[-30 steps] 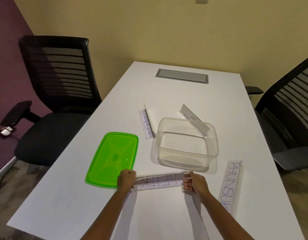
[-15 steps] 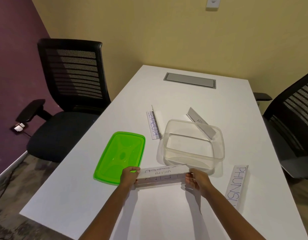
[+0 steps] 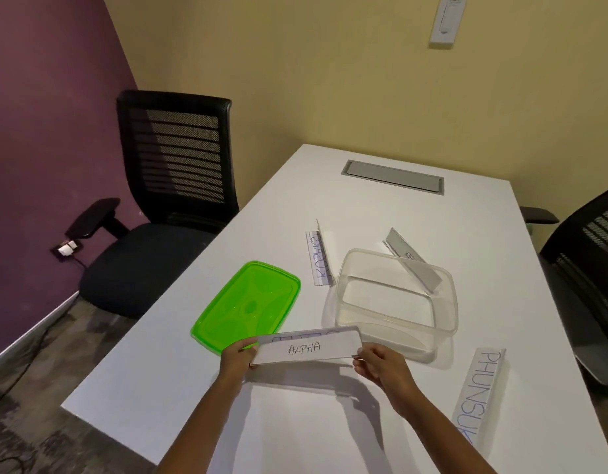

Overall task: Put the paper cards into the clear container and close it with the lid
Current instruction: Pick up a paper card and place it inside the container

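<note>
A folded white paper card marked ALPHA [image 3: 307,348] is held above the white table [image 3: 381,213], in front of the clear container [image 3: 396,295]. My left hand [image 3: 237,357] pinches its left end and my right hand [image 3: 377,364] its right end. The container stands open with nothing in it. The green lid [image 3: 247,306] lies flat to its left. One folded card [image 3: 319,258] lies behind the lid, another [image 3: 412,265] leans at the container's far rim, and a card marked PHUNSUK [image 3: 478,391] lies at the right.
A black mesh chair [image 3: 165,186] stands at the table's left side and another chair [image 3: 589,254] at the right. A grey cable hatch [image 3: 393,174] is set in the far tabletop. A wall socket with a plug [image 3: 68,248] is low on the purple wall.
Both hands have lifted the card off the table and tilted it up, so the side marked ALPHA now faces me. The camera has shifted left.
</note>
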A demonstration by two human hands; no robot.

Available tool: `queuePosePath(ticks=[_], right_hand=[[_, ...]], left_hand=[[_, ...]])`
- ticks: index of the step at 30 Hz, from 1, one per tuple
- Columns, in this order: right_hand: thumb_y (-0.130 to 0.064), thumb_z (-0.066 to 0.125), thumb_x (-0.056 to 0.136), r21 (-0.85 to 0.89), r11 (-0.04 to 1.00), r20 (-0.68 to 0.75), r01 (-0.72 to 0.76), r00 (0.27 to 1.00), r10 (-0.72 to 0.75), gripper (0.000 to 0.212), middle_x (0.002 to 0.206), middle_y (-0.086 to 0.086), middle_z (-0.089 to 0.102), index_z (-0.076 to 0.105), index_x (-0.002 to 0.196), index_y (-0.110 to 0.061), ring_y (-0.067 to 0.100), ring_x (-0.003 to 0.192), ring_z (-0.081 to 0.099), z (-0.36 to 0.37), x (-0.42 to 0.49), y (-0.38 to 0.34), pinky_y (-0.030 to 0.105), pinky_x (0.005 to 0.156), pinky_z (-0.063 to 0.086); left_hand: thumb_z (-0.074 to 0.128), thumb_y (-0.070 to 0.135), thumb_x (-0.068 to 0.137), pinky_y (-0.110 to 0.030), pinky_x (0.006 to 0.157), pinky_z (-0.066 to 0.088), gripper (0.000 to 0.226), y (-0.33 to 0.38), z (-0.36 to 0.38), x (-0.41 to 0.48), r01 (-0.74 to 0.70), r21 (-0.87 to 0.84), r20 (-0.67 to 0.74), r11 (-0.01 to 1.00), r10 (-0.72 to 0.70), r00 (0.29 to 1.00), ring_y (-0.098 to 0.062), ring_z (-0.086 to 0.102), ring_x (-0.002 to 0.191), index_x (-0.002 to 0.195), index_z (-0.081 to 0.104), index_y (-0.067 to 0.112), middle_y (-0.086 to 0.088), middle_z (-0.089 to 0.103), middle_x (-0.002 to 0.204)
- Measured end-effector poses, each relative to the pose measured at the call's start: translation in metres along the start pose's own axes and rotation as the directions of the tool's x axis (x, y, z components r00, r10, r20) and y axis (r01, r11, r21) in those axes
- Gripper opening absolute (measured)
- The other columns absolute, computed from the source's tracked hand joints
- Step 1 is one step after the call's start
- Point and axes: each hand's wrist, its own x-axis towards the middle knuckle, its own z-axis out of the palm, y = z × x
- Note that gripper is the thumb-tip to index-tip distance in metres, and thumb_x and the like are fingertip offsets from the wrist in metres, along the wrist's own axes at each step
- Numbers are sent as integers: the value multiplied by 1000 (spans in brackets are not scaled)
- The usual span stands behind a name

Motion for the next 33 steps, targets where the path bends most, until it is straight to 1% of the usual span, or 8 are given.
queuePosePath(ticks=[4, 7, 10, 15, 19, 23, 29, 33], right_hand=[[8, 52, 89, -141, 980, 92, 140, 988, -127, 13, 74, 13, 53, 62, 94, 14, 17, 61, 52, 5, -6, -12, 14, 59, 52], [10, 52, 88, -178, 961, 118, 213, 974, -194, 18, 70, 11, 54, 63, 97, -1, 17, 60, 54, 8, -9, -24, 14, 58, 54], [10, 53, 89, -206, 942, 126, 265, 962, -243, 22, 72, 12, 59, 60, 99, -8, 17, 63, 58, 6, -8, -33, 14, 58, 55], [7, 55, 89, -251, 905, 99, 343, 939, -329, 23, 73, 9, 63, 61, 100, -13, 14, 65, 62, -6, -3, -48, 13, 59, 55], [7, 56, 88, -208, 912, 30, 354, 934, -356, 24, 79, 9, 62, 61, 95, -15, 17, 71, 61, -22, 1, -60, 11, 58, 56], [9, 55, 88, -162, 922, -61, 351, 929, -365, 21, 78, 6, 62, 63, 95, -9, 20, 73, 60, -41, 6, -69, 11, 58, 57], [14, 53, 85, -171, 926, -226, 336, 902, -369, 28, 80, 5, 60, 62, 105, -4, 22, 74, 58, -77, 14, -78, 15, 60, 57], [15, 51, 82, -287, 917, -360, 276, 856, -370, 38, 94, 15, 64, 59, 116, -2, 28, 85, 57, -97, 19, -83, 31, 75, 50]], left_hand=[[48, -15, 90, -26, 60, 44, 36, 0, -7, -3, 28, -102, -7, 994, -29, 1000, -25, 50, 85, 125, 50, -18, -19, 52, 106], [48, -15, 90, -18, 49, 52, 37, 3, -7, -8, 34, -189, -5, 981, -36, 999, -25, 50, 75, 127, 47, -18, -17, 54, 104], [49, -11, 91, -26, 55, 46, 37, 12, -1, -10, 33, -220, 2, 975, -33, 999, -20, 47, 66, 128, 46, -19, -7, 55, 81], [46, -11, 93, -7, 38, 48, 35, 36, 17, -14, -21, -269, 12, 963, 25, 1000, -16, 47, 67, 127, 46, -18, -11, 54, 91], [48, -10, 92, -13, 47, 52, 22, 58, 34, -17, -76, -278, 17, 958, 84, 996, -26, 49, 93, 112, 56, -11, -14, 51, 103], [48, -9, 92, -20, 58, 49, 28, 80, 57, -22, -103, -213, 77, 971, 122, 989, -16, 50, 69, 72, 55, 9, -10, 53, 87], [45, -5, 94, -6, 40, 46, 26, 113, 104, -34, -156, -107, 172, 982, 172, 970, -12, 51, 64, 75, 56, 9, -9, 55, 91], [47, 1, 94, -15, 51, 47, 12, 130, 138, -42, -182, -45, 258, 982, 187, 948, -17, 54, 67, 94, 57, 6, -12, 56, 96]])
